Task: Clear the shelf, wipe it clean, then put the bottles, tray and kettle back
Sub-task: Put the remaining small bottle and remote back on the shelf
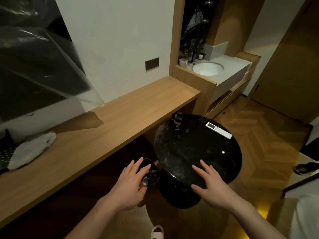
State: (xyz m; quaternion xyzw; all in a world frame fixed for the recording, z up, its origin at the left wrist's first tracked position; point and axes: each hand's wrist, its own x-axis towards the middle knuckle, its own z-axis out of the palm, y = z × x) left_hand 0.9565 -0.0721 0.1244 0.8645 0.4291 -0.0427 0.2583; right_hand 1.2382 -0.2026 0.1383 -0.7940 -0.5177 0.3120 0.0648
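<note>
Long wooden shelf (110, 118) is bare along its middle and right stretch; at its left end a crumpled white cloth (32, 150) lies beside a dark mesh object at the frame edge, with a black plastic-wrapped screen (34, 57) overhanging that end. Round black marble side table (198, 152) stands just beside the shelf's front edge, carrying a dark bottle (177, 120) at its far rim and a white remote control (218, 130); its near half is open. Gap between shelf front and table is tight, with a dark tray of small bottles (150, 175) sitting low in it.
</note>
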